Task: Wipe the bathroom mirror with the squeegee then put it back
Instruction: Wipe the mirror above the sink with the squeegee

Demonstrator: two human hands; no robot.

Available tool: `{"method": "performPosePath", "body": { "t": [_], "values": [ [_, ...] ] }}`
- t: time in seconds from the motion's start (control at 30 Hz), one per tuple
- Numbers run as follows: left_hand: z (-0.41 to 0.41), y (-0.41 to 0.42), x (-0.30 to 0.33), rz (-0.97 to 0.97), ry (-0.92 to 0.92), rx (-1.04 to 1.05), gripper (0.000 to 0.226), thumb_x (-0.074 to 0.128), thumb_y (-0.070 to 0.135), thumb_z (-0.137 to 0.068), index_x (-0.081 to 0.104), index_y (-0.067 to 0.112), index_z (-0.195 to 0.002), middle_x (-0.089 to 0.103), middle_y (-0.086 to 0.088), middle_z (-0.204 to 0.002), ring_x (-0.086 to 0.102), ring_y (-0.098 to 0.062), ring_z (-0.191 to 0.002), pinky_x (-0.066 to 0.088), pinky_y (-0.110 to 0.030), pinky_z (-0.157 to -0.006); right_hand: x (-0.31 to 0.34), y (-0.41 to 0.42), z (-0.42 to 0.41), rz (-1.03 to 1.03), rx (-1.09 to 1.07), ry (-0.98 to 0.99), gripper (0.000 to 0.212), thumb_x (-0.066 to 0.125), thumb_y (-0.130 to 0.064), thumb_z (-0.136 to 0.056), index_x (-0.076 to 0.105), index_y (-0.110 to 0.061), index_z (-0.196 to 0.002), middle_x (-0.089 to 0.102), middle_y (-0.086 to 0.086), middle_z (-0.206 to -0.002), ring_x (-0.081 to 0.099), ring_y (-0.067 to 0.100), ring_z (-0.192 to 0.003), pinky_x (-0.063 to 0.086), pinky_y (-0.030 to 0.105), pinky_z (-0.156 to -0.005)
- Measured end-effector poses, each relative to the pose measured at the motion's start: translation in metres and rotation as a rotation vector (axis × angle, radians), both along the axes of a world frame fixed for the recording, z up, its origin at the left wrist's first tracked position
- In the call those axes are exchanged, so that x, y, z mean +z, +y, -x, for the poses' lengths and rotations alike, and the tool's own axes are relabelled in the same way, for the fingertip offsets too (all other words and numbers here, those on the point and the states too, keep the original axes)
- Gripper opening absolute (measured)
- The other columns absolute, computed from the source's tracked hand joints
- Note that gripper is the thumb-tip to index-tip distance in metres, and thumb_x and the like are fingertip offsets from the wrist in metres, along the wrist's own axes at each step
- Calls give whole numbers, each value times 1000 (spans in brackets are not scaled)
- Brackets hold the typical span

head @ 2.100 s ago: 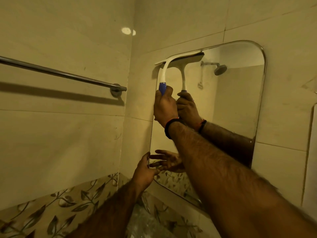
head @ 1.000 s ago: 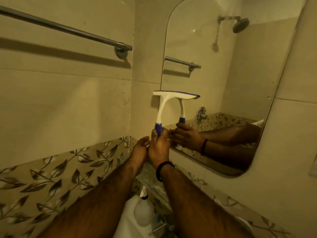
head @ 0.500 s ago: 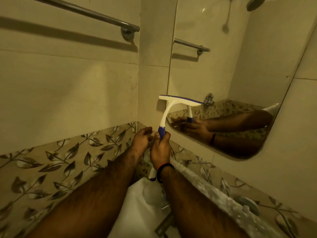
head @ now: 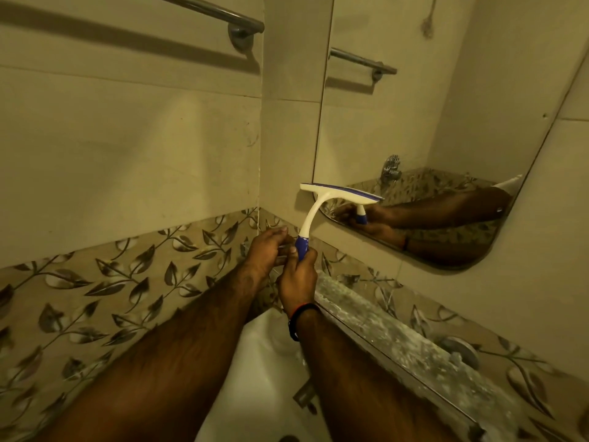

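The squeegee [head: 322, 202] is white with a blue grip and a blue-edged blade. Its blade lies against the lower left corner of the mirror [head: 398, 122], which hangs on the right-hand tiled wall. My right hand [head: 299, 275] is closed around the blue grip just below the mirror's bottom edge. My left hand [head: 266, 247] hovers right beside it on the left, fingers spread and holding nothing. Both hands and the squeegee show again as a reflection in the glass.
A metal towel rail [head: 204, 9] runs along the left wall above. A rough stone ledge [head: 398, 333] passes under the mirror. Beneath my arms sits a white basin [head: 261, 371] with a tap [head: 304, 393]. Leaf-patterned tiles [head: 111, 282] band both walls.
The squeegee has travelled from the mirror's top left corner down the left side to its bottom corner. My left hand came in beside the right hand, and my view tilted downward.
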State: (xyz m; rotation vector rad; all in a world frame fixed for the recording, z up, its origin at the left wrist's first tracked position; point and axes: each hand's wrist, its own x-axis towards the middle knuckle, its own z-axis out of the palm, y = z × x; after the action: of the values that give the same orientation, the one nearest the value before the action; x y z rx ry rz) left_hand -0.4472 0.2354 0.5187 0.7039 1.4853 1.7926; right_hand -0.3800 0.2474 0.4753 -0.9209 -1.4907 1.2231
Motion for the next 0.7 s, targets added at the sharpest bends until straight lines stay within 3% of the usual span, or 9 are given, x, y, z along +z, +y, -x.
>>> {"method": "performPosePath", "body": {
  "t": [0.1,0.27,0.37,0.47,0.6,0.7],
  "values": [
    [2,-2,3,20,24,28,34,50,28,-99,56,10,-128,64,-14,-123,63,-30,-111,55,-44,-90,-3,-4,-1,24,3,8,20,37,-37,-101,38,-24,-116,63,12,-93,58,19,-66,49,33,-57],
    [5,-1,9,28,144,137,28,56,28,-97,58,17,-122,62,-8,-124,61,-23,-106,53,-43,-92,-8,-13,-7,34,12,0,27,37,-38,-101,38,-23,-124,61,11,-89,56,17,-65,46,33,-56],
    [4,1,5,90,356,190,36,61,28,-94,56,20,-128,60,-4,-130,57,-22,-116,47,-43,-102,-12,-18,-11,26,-5,-26,15,37,-38,-101,36,-29,-112,62,14,-91,59,22,-70,50,38,-62],
    [1,3,1,111,545,227,46,65,26,-91,52,22,-135,56,-2,-135,55,-20,-119,47,-39,-101,-19,-22,-16,28,-6,-63,17,37,-38,-101,37,-26,-113,62,12,-90,61,24,-71,52,38,-62],
    [-7,14,11,34,683,237,62,71,26,-86,42,28,-141,45,-1,-144,48,-20,-126,46,-34,-96,-26,-25,-22,46,1,-86,9,36,-39,-100,35,-33,-107,62,11,-88,64,28,-72,57,47,-65],
    [-10,24,23,-10,706,211,69,74,28,-84,39,30,-143,39,-1,-148,44,-21,-130,46,-41,-102,-31,-29,-27,42,-13,-107,9,37,-40,-100,36,-33,-104,61,10,-85,63,26,-69,57,49,-62]
  ]
}}
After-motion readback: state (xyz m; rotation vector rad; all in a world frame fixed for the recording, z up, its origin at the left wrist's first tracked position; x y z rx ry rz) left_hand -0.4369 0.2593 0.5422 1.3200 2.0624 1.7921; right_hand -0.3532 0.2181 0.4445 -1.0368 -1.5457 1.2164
